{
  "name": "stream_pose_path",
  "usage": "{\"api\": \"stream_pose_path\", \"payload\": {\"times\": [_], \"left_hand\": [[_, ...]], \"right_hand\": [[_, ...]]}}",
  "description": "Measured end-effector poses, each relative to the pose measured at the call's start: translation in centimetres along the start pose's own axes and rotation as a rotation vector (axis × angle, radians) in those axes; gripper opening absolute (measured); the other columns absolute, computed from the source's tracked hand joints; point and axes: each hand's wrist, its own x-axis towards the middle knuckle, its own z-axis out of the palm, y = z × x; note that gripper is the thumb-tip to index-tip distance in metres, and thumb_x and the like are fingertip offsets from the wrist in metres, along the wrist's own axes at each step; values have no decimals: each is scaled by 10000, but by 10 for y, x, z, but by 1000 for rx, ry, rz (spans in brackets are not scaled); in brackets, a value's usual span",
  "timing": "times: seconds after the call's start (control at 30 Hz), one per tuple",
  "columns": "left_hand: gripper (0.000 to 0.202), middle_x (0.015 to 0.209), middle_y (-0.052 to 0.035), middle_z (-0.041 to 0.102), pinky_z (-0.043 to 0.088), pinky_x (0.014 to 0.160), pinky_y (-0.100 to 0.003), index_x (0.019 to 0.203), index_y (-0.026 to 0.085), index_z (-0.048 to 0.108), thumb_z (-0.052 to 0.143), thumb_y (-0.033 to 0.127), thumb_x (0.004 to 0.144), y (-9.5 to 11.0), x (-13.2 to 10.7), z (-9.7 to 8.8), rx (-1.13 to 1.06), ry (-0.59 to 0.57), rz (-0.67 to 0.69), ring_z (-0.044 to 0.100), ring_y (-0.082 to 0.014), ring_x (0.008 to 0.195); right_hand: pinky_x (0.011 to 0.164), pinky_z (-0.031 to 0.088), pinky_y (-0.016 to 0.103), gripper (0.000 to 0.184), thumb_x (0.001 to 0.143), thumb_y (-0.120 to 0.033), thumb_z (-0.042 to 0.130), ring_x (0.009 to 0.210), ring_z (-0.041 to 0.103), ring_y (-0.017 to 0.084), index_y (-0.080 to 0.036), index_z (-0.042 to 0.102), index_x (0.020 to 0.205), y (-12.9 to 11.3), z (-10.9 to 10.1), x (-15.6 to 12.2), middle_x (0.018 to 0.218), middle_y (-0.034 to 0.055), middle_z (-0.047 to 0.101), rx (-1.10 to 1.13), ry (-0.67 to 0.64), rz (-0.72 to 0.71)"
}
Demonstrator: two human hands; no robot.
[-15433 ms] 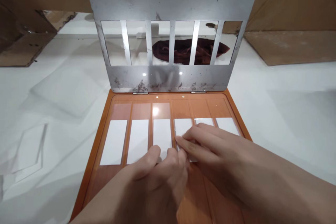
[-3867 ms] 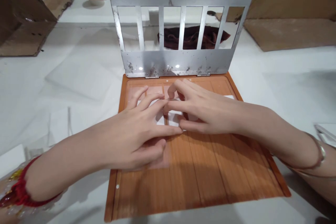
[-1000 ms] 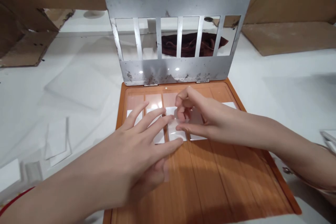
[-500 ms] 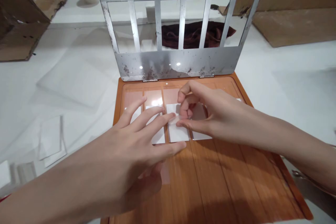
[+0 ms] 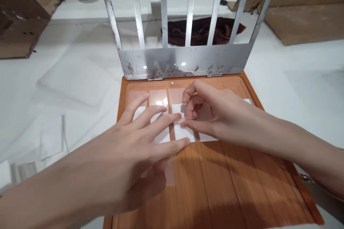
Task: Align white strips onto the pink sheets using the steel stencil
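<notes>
An orange slotted tray lies in front of me with a hinged metal grille lid standing upright at its far edge. White rectangular strips lie in the tray's channels. My left hand rests flat with fingers spread over the left strips. My right hand has its fingers curled, with fingertips pinching at the edge of the middle white strip; the strips under both hands are partly covered.
Cardboard boxes stand at the far left and far right. A dark red cloth shows through the grille. Clear plastic sheets lie on the white table to the left.
The view has drawn a little closer. My right fingers have curled tighter on the middle strip's edge. My left hand stays spread on the left strips.
</notes>
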Motion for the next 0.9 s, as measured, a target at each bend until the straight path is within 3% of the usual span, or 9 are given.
{"api": "stream_pose_path", "payload": {"times": [0.1,0.27,0.4,0.5,0.63,0.8,0.9], "left_hand": [[477,1462,-21,607,266,1203,-701,1394,378,623,532,256,942,0,0,0,10,13,-21,514,-383,1363],[430,1398,-37,641,413,1101,-664,1339,357,661,469,239,973,-3,3,-4,-54,19,-3,546,-373,1279],[369,1353,-12,650,199,1225,-732,1300,321,650,445,210,1014,-6,7,-6,-34,13,10,545,-325,1266],[320,1271,9,664,74,1281,-686,1208,305,684,448,203,1018,-7,7,-5,-32,38,-3,530,-299,1324],[387,1378,-15,632,72,1259,-726,1288,317,661,434,191,1001,-9,7,-1,5,69,22,472,-339,1406],[388,1463,-88,585,205,1189,-826,1309,346,659,410,265,1023,-13,4,1,68,78,4,547,-396,1317],[385,1495,-100,560,199,1178,-850,1325,346,643,422,265,1021,-14,3,3,72,65,12,520,-410,1348]], "right_hand": [[552,523,268,226,981,-316,660,709,693,147,-252,458,1059,0,0,0,865,-26,684,12,-8,5],[532,496,264,248,951,-285,690,678,676,146,-245,475,1069,-2,0,2,857,-17,689,-26,6,30],[599,512,291,272,929,-287,717,785,689,182,-237,505,1091,0,-1,3,901,11,702,-64,24,8],[628,512,302,270,935,-307,713,800,680,184,-230,513,1100,1,0,3,917,18,698,-74,46,-17],[619,501,296,210,969,-328,671,785,669,176,-227,516,1068,2,-1,4,899,17,685,-46,54,-36],[615,493,289,190,962,-283,657,765,663,167,-231,503,1062,1,-2,4,885,6,680,-59,64,-22],[628,502,287,192,959,-273,657,774,667,165,-230,504,1065,1,-1,4,881,1,674,-60,72,-19]]}}
